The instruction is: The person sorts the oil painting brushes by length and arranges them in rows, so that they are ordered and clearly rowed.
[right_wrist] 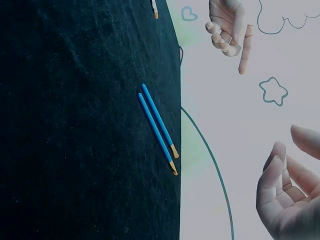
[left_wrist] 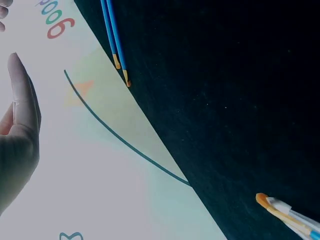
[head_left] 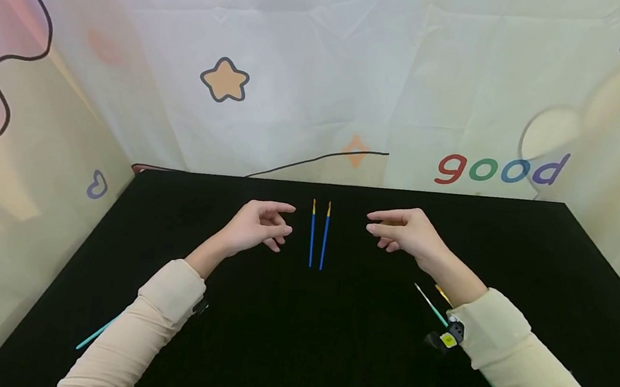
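Two blue brushes lie side by side on the black table, orange tips toward the back edge. To their left my left hand hangs in the air, index finger extended and the other fingers loosely bent, holding nothing. My right hand is raised on their other side, fingers loosely bent toward the brushes, also holding nothing. Neither hand touches a brush. In the right wrist view my right hand shows at the right edge, with the left hand above it.
On the black table, a teal brush lies partly under the left sleeve. Near the right cuff are a white-tipped teal brush and an orange-tipped brush. A printed curtain stands behind the table's back edge.
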A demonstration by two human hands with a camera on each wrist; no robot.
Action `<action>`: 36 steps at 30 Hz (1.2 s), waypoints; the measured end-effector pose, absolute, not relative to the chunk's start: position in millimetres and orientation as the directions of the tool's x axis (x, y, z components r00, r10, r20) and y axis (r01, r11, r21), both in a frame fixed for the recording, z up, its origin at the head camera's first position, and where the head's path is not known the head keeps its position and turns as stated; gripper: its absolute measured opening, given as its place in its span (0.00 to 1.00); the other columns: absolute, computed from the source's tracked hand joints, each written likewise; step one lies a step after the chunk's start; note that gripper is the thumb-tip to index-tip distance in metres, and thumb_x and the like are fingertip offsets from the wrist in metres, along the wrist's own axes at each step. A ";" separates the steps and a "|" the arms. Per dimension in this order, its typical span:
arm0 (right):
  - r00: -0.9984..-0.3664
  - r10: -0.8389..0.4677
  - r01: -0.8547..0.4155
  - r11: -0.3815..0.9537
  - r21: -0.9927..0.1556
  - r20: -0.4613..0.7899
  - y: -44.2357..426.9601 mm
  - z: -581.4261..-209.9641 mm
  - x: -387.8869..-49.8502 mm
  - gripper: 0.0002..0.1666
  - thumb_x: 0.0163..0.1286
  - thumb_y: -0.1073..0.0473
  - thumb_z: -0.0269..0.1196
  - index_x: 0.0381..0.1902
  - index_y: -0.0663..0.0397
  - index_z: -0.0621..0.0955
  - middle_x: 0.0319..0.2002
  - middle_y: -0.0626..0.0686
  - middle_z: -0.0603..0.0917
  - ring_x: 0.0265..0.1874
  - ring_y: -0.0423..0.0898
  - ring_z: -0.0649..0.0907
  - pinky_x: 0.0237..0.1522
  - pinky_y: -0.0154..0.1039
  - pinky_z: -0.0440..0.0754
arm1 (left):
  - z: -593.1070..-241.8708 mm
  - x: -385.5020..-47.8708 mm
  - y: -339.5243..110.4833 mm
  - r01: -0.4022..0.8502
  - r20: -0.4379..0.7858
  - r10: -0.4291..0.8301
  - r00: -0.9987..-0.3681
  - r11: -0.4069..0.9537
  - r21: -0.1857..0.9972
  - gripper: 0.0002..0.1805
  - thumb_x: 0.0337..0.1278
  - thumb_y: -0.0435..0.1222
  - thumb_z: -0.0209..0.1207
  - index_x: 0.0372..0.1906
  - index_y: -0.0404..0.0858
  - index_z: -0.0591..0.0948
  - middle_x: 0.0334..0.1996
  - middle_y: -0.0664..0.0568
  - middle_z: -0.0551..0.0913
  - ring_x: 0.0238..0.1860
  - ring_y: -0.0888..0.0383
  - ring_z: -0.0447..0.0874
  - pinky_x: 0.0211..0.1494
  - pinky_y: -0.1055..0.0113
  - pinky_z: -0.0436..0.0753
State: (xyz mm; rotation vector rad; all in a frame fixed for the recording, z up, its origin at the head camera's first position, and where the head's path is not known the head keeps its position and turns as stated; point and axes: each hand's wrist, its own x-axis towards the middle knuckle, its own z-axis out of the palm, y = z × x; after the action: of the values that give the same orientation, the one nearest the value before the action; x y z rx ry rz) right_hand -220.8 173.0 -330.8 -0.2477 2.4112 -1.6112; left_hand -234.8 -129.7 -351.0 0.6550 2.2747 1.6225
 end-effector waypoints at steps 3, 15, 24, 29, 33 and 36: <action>-0.959 -0.271 -0.026 0.387 -0.922 -0.087 176.4 -327.6 -216.3 0.22 0.62 0.57 0.62 0.52 0.64 0.77 0.31 0.52 0.82 0.26 0.47 0.80 0.30 0.33 0.81 | -349.1 -232.0 -131.7 0.207 0.042 0.512 -0.858 0.269 0.941 0.25 0.56 0.28 0.57 0.60 0.31 0.69 0.31 0.44 0.80 0.31 0.47 0.81 0.34 0.58 0.83; -0.953 -0.293 -0.062 0.431 -0.900 -0.075 189.2 -323.5 -205.0 0.23 0.61 0.55 0.63 0.52 0.63 0.77 0.30 0.52 0.82 0.26 0.48 0.79 0.30 0.34 0.81 | -343.8 -217.2 -147.2 0.248 0.073 0.518 -0.852 0.278 0.928 0.25 0.56 0.29 0.58 0.60 0.32 0.69 0.31 0.43 0.81 0.29 0.53 0.81 0.31 0.58 0.83; -0.950 -0.306 -0.085 0.466 -0.881 -0.070 202.5 -320.8 -192.9 0.24 0.62 0.55 0.62 0.52 0.63 0.77 0.26 0.52 0.81 0.24 0.44 0.79 0.31 0.36 0.81 | -342.6 -206.5 -159.8 0.255 0.083 0.526 -0.847 0.265 0.930 0.25 0.55 0.28 0.58 0.59 0.30 0.69 0.31 0.43 0.80 0.29 0.54 0.81 0.31 0.58 0.83; -0.947 -0.309 -0.069 0.466 -0.882 -0.090 210.4 -323.1 -187.8 0.25 0.62 0.54 0.62 0.53 0.63 0.76 0.27 0.52 0.80 0.24 0.45 0.78 0.32 0.36 0.80 | -346.2 -202.4 -164.2 0.241 0.068 0.528 -0.847 0.267 0.933 0.25 0.55 0.28 0.58 0.60 0.30 0.68 0.31 0.43 0.80 0.29 0.54 0.81 0.31 0.58 0.83; -0.939 -0.331 -0.073 0.456 -0.887 -0.093 215.3 -327.0 -185.4 0.25 0.62 0.54 0.62 0.53 0.63 0.76 0.28 0.53 0.80 0.24 0.46 0.78 0.32 0.36 0.80 | -348.9 -199.4 -167.8 0.238 0.063 0.538 -0.841 0.263 0.935 0.28 0.55 0.28 0.58 0.62 0.30 0.66 0.32 0.43 0.80 0.30 0.48 0.81 0.30 0.58 0.83; -0.933 -0.350 -0.095 0.449 -0.889 -0.078 217.7 -330.2 -182.7 0.24 0.63 0.54 0.61 0.53 0.63 0.76 0.30 0.53 0.81 0.24 0.46 0.79 0.32 0.38 0.80 | -349.2 -197.1 -170.5 0.240 0.061 0.545 -0.837 0.264 0.934 0.29 0.55 0.28 0.58 0.62 0.29 0.65 0.31 0.42 0.80 0.30 0.46 0.81 0.30 0.58 0.83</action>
State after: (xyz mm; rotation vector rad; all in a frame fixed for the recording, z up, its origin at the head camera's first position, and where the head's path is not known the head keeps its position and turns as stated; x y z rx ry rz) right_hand -182.7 217.7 -330.2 -0.3847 2.4516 -1.4797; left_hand -197.1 -170.5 -349.2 0.7247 2.2653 1.5977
